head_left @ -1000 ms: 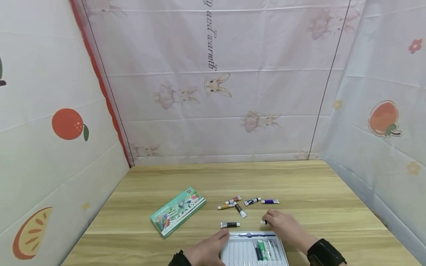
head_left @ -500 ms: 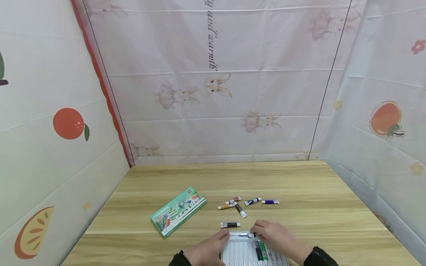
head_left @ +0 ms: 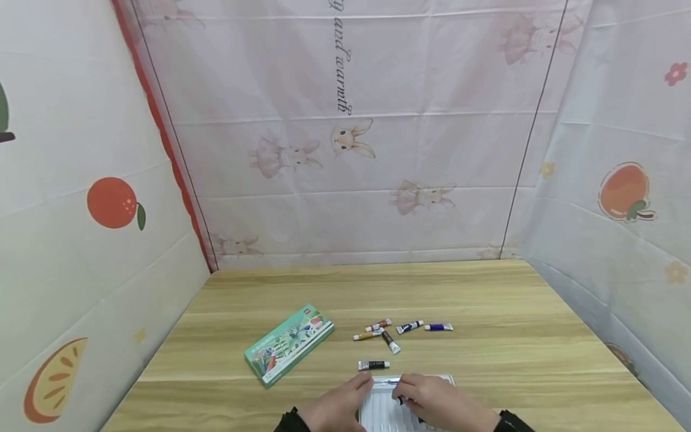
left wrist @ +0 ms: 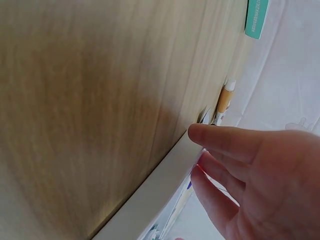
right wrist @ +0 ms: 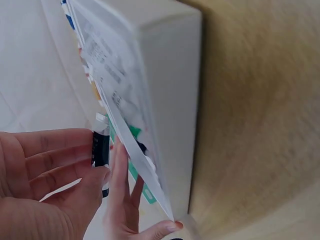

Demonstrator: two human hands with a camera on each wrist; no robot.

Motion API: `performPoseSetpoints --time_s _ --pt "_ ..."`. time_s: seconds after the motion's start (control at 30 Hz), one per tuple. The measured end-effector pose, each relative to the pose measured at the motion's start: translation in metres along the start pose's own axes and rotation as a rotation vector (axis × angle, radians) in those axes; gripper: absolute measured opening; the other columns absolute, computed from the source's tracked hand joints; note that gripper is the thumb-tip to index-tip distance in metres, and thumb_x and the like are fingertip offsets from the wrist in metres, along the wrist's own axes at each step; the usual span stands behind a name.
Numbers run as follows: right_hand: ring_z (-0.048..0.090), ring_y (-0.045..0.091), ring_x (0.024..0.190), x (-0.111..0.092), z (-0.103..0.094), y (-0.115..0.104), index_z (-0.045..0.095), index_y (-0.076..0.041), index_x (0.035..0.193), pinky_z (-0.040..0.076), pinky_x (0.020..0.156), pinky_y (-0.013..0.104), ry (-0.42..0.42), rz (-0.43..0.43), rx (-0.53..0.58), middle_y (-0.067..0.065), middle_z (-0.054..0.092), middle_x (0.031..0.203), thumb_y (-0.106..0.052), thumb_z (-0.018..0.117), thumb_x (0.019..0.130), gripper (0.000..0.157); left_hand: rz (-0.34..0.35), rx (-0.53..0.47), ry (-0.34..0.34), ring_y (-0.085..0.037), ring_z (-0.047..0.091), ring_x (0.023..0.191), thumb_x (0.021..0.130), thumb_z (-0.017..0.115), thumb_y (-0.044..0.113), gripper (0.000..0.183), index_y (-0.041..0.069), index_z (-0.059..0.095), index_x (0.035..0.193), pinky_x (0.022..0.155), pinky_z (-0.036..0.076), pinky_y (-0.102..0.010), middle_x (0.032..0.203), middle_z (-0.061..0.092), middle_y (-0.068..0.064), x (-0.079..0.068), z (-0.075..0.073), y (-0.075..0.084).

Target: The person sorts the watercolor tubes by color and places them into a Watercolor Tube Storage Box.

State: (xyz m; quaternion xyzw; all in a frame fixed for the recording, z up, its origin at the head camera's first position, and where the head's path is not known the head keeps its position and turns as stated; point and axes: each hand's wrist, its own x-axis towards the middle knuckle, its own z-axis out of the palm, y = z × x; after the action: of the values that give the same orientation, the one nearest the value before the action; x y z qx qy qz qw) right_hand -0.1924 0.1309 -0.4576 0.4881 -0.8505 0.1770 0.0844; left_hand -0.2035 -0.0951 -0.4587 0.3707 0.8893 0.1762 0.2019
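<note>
My right hand [head_left: 442, 402] pinches a small dark paint tube [right wrist: 101, 147] between thumb and fingers, over the slots of the white plastic tray [head_left: 380, 414]. The tube's pale end points up in the right wrist view. My left hand [head_left: 335, 411] holds the tray by its left end, fingers at the far left corner and thumb apart from them. Inside the tray, a green tube [right wrist: 134, 131] and others lie mostly hidden behind my right hand in the head view. Just beyond the tray's far edge lies a black paint tube [head_left: 373, 365].
Farther back lie loose paint tubes: orange-brown [head_left: 378, 324], ochre [head_left: 367, 335], dark brown [head_left: 390, 342], navy [head_left: 409, 327] and purple [head_left: 438, 327]. A green printed box [head_left: 289, 345] sits to the left. Printed cloth walls [head_left: 351, 222] enclose the wooden table [head_left: 513, 336].
My right hand has carried the dark tube from beyond the tray's far right corner leftward and nearer, over the slots. The left hand has stayed at the tray's left end.
</note>
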Motion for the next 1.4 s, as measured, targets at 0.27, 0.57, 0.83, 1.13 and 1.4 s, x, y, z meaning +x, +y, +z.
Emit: performPoseSetpoints --time_s 0.27,0.57,0.83,1.13,1.4 --pt "0.044 -0.005 0.075 -0.001 0.004 -0.005 0.055 -0.017 0.094 0.039 0.061 0.008 -0.043 -0.027 0.022 -0.013 0.050 0.089 -0.006 0.061 0.072 0.025 0.026 0.021 0.024 -0.011 0.024 0.114 0.064 0.058 0.049 0.085 0.001 0.027 0.127 0.088 0.030 -0.023 0.129 0.023 -0.007 0.000 0.004 -0.002" --pt "0.043 -0.006 0.073 -0.005 0.011 -0.004 0.056 -0.017 0.091 0.038 0.059 0.006 -0.064 -0.058 0.013 -0.014 0.051 0.086 -0.006 0.061 0.071 0.023 0.008 -0.021 0.007 -0.011 0.024 0.114 0.064 0.059 0.048 0.085 0.002 0.026 0.128 0.088 0.030 -0.023 0.130 0.021 -0.006 0.000 0.005 -0.001" --pt "0.043 -0.006 0.075 -0.010 0.010 0.005 0.058 -0.020 0.088 0.038 0.063 0.008 -0.075 -0.082 0.007 -0.015 0.050 0.087 -0.009 0.059 0.074 0.018 -0.032 -0.028 -0.011 -0.011 0.024 0.115 0.064 0.060 0.045 0.083 0.005 0.026 0.128 0.088 0.030 -0.024 0.130 0.021 -0.003 0.001 0.005 0.000" --pt "0.046 -0.001 0.089 -0.018 0.010 0.015 0.062 -0.019 0.095 0.039 0.072 0.012 -0.080 -0.112 0.117 -0.011 0.053 0.096 -0.016 0.055 0.078 0.018 -0.025 -0.015 0.005 -0.012 0.023 0.116 0.063 0.063 0.043 0.085 0.003 0.026 0.128 0.089 0.030 -0.025 0.131 0.020 -0.005 0.002 0.003 0.003" --pt "0.049 0.003 0.090 -0.018 0.003 0.019 0.064 -0.022 0.091 0.040 0.073 0.014 -0.085 -0.115 0.083 -0.009 0.055 0.097 -0.023 0.056 0.078 0.016 -0.064 -0.047 0.020 -0.015 0.022 0.117 0.060 0.067 0.040 0.086 0.003 0.028 0.127 0.090 0.028 -0.026 0.131 0.020 -0.007 0.003 0.003 0.002"
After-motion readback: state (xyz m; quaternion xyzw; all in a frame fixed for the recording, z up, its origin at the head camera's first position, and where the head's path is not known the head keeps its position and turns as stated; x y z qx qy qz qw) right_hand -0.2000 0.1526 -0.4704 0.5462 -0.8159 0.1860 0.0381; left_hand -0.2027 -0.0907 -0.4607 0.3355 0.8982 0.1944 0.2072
